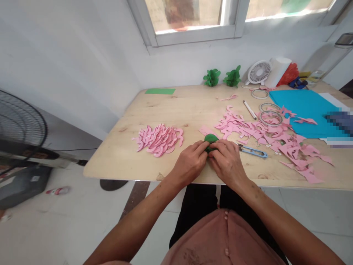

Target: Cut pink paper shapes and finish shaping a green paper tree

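Note:
Both of my hands meet at the front of the table around a small green paper piece (211, 138) with a rounded upper edge. My left hand (194, 159) pinches its left side, while my right hand (226, 158) grips the right side. Fingers cover most of its lower part. Just right of my right hand lies a pair of blue thread snips (253, 151). A pink paper strip (207, 131) sits behind the green piece. To the left is a heap of curved pink paper cut-outs (160, 139).
Pink paper scraps (248, 129) spread over the right side, with tape rolls (271, 117) and a marker (249, 110) among them. Two green paper shapes (211, 77) and a small white fan (259, 72) stand by the wall. Blue sheets (303, 105) lie at right, a green strip (160, 91) at back left.

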Demonstrator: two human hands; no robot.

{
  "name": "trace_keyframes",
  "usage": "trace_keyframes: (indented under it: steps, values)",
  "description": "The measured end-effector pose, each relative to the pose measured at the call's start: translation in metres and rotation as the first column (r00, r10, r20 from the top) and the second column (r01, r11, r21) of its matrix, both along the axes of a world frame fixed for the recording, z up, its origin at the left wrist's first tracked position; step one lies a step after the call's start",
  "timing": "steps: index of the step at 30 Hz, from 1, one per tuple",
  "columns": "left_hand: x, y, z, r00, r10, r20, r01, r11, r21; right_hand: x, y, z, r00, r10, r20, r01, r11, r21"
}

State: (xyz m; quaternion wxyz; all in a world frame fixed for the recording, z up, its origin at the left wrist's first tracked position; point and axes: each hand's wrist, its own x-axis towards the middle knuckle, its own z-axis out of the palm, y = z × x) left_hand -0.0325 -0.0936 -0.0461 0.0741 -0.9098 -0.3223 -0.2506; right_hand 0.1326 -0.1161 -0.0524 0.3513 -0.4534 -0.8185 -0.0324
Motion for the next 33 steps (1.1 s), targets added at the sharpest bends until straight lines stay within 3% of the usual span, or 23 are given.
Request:
trace_keyframes:
  steps: [7, 13, 18, 22, 26, 29, 33]
  values:
    - [-0.002, 0.005, 0.002, 0.993, -0.003, 0.120, 0.009, 0.999, -0.052, 0.003, 0.000, -0.001, 1.000, -0.007, -0.028, 0.006, 1.000, -0.006]
    - [-0.009, 0.008, 0.016, 0.969, 0.071, 0.237, -0.005, 0.963, -0.269, 0.005, -0.004, 0.006, 0.989, -0.054, -0.136, 0.057, 0.998, 0.017]
    - [-0.016, 0.012, 0.028, 0.938, 0.109, 0.329, 0.078, 0.859, -0.506, 0.010, -0.009, 0.007, 0.933, -0.114, -0.343, 0.110, 0.993, -0.032]
    - [-0.017, 0.012, 0.033, 0.890, 0.205, 0.408, 0.148, 0.715, -0.683, 0.010, -0.015, 0.002, 0.863, -0.168, -0.477, 0.097, 0.981, -0.170]
    - [-0.016, 0.009, 0.033, 0.855, 0.295, 0.427, 0.196, 0.578, -0.792, 0.008, -0.020, 0.005, 0.855, -0.165, -0.492, 0.077, 0.978, -0.193]
    - [-0.015, 0.008, 0.033, 0.846, 0.322, 0.425, 0.208, 0.535, -0.819, 0.008, -0.022, 0.011, 0.868, -0.136, -0.478, 0.071, 0.986, -0.151]
    - [-0.012, 0.007, 0.032, 0.848, 0.329, 0.415, 0.200, 0.527, -0.826, 0.009, -0.023, 0.015, 0.887, -0.090, -0.453, 0.047, 0.993, -0.105]
